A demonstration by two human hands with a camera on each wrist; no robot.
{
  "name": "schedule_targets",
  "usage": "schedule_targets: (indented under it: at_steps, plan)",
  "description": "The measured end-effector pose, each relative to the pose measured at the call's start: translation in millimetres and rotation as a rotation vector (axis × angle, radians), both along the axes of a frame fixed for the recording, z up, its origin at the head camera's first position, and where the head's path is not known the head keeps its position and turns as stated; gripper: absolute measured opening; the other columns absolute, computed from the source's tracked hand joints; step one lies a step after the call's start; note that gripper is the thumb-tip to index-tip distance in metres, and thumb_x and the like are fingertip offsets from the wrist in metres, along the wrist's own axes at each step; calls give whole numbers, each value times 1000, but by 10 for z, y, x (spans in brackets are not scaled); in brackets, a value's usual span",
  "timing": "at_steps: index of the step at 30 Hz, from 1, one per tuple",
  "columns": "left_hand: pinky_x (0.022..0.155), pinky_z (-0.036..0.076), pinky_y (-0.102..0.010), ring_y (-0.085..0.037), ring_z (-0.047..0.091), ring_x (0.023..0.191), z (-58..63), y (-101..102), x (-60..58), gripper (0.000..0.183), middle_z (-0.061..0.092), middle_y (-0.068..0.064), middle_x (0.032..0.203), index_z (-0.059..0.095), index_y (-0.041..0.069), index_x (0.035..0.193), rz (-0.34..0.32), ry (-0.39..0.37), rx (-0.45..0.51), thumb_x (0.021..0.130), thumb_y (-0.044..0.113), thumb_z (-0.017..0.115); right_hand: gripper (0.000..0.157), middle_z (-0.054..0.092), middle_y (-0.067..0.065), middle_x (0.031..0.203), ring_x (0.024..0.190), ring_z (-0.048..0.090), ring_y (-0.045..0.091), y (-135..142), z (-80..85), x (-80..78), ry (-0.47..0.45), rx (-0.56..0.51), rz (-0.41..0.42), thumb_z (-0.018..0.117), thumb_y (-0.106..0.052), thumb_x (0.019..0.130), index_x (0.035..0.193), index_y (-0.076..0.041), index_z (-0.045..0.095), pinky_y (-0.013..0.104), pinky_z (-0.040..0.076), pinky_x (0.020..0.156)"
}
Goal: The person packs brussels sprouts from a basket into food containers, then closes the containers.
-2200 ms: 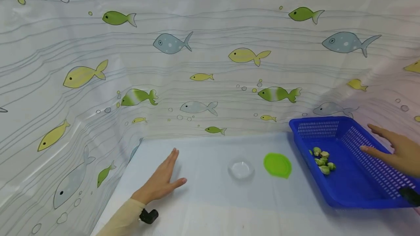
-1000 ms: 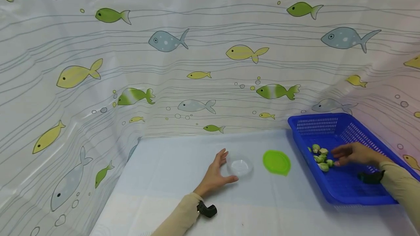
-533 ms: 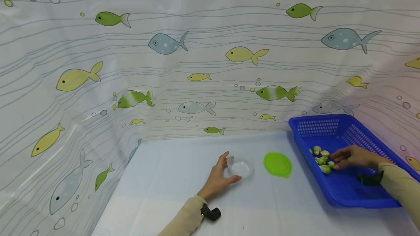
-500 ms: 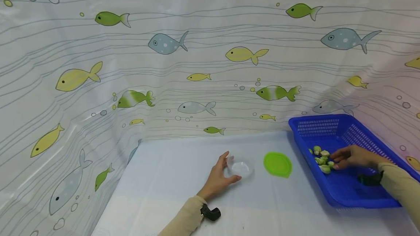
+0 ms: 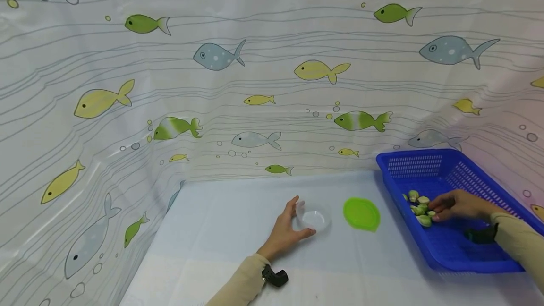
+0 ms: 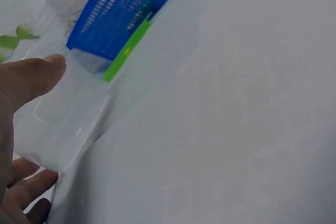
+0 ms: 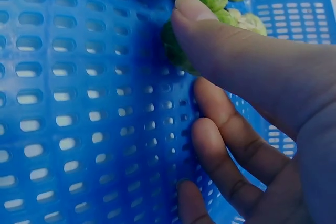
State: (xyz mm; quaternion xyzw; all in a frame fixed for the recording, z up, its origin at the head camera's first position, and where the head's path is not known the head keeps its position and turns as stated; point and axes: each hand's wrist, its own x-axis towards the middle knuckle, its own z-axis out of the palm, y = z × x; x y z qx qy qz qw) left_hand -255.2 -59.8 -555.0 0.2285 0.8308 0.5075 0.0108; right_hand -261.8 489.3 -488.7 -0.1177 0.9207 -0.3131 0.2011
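My left hand [image 5: 284, 234] holds a small clear plastic bowl [image 5: 317, 215] on the white table, thumb on the near side and fingers on the far side. The left wrist view shows the bowl [image 6: 63, 121] between thumb and fingers. My right hand [image 5: 462, 204] is inside the blue basket, beside a cluster of Brussels sprouts [image 5: 424, 221]. Up close in the right wrist view, thumb and forefinger pinch one Brussels sprout [image 7: 176, 51], which the thumb partly hides; the other fingertips are near the basket's perforated surface.
The blue perforated basket [image 5: 456, 261] stands at the right of the white table [image 5: 212, 211]. Between bowl and basket lies a bright green lid [image 5: 362, 214] with a tab. A fish-patterned curtain [image 5: 272, 112] hangs behind and at the sides.
My left hand has moved right across the table to the bowl and closed around it. The right hand has come down from over the basket's right side to the sprouts.
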Motion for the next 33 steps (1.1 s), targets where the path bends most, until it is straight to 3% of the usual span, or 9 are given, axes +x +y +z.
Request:
schedule_targets:
  at_steps: [7, 11, 18, 26, 33]
  plan:
    - [117, 44, -54, -32, 59, 140, -22, 24, 4, 107, 56, -11, 158, 31, 5, 164, 10, 3, -1, 81, 35, 92, 40, 77, 14, 117, 96, 70, 9, -12, -37, 18, -3, 10, -3, 78, -26, 97, 123, 5, 73, 29, 59, 81]
    - [117, 45, -54, -33, 60, 139, -15, 33, 9, 106, 57, -10, 157, 32, 5, 163, 13, 15, -2, 81, 35, 92, 39, 77, 15, 117, 99, 71, 17, -27, -11, 30, -10, 16, -13, 77, -26, 97, 121, 4, 74, 32, 59, 82]
    - [117, 45, -54, -33, 60, 139, -3, 45, 11, 105, 58, -10, 156, 33, 6, 163, 18, 25, -2, 81, 35, 92, 39, 77, 15, 119, 102, 71, 20, -21, 21, 40, -29, 13, -36, 76, -26, 98, 123, 3, 74, 32, 58, 83]
    - [117, 45, -52, -31, 60, 139, -4, 40, 9, 104, 59, -10, 155, 34, 6, 162, 20, 16, 7, 81, 33, 92, 40, 75, 15, 121, 98, 69, 11, 10, -10, 30, -66, -22, -38, 75, -24, 99, 126, 5, 72, 25, 56, 80]
    - [117, 45, -52, -31, 60, 139, 0, 31, 0, 104, 59, -11, 155, 34, 5, 162, 17, 25, 14, 81, 33, 92, 43, 72, 20, 126, 101, 67, 8, 25, -9, 27, -85, -52, -16, 71, -22, 102, 131, 10, 66, 28, 56, 83]
